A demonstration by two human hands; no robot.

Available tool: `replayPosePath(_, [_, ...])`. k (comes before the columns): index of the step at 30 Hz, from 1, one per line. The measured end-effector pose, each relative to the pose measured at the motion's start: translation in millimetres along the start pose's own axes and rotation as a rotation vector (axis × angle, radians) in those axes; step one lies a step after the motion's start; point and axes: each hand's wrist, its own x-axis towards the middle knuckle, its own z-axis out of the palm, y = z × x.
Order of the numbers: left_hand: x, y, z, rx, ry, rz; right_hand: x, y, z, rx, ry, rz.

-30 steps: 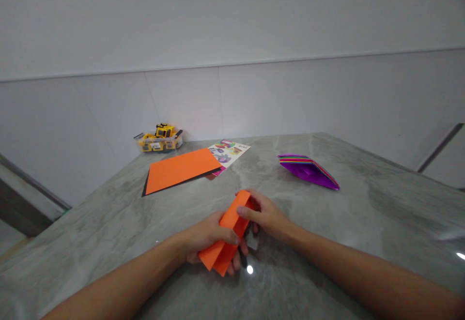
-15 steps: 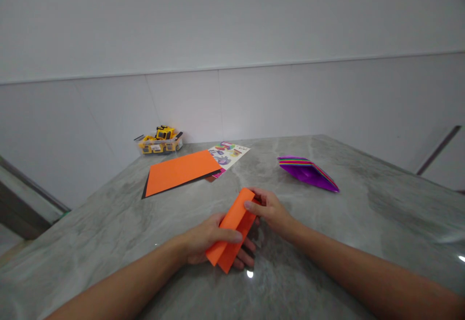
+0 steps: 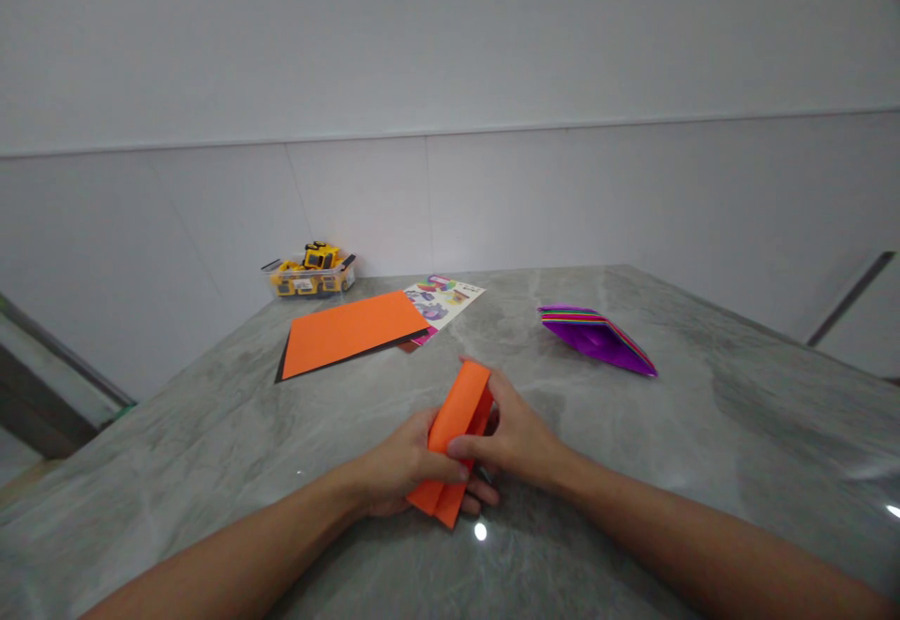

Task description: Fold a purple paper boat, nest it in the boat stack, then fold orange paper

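Observation:
A folded orange paper [image 3: 458,423] is held just above the grey marble table [image 3: 633,470], tilted with its far end up. My left hand [image 3: 400,468] grips its near end, thumb on top and fingers underneath. My right hand [image 3: 513,437] is closed on its right side, with the thumb pressed across the paper's middle. The two hands touch each other around the paper.
Farther back lie a flat orange sheet [image 3: 350,331] on a dark sheet, a printed colourful leaflet [image 3: 442,295], and a clear box with a yellow toy vehicle [image 3: 313,273] by the wall. A purple stack of folded papers [image 3: 597,339] lies to the right.
My right hand slid from the paper's far end toward its middle, closer to my left hand. The paper now looks narrower and more closed up.

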Motion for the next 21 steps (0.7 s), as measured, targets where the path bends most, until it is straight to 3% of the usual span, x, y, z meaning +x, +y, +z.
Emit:
replayPosePath(10, [0.1, -1.4, -0.4, 0.027, -0.09, 0.048, 7.2, -7.8, -3.0, 0.066, 0.021, 0.072])
replayPosePath(15, [-0.2, -3.5, -3.2, 0.021, -0.125, 0.054, 12.8, 1.6, -8.1, 0.026, 0.099, 0.014])
replayPosePath(21, [-2.9, -1.9, -3.2, 0.004, -0.163, -0.002, 19.5, 13.2, -16.5, -0.009, 0.101, -0.071])
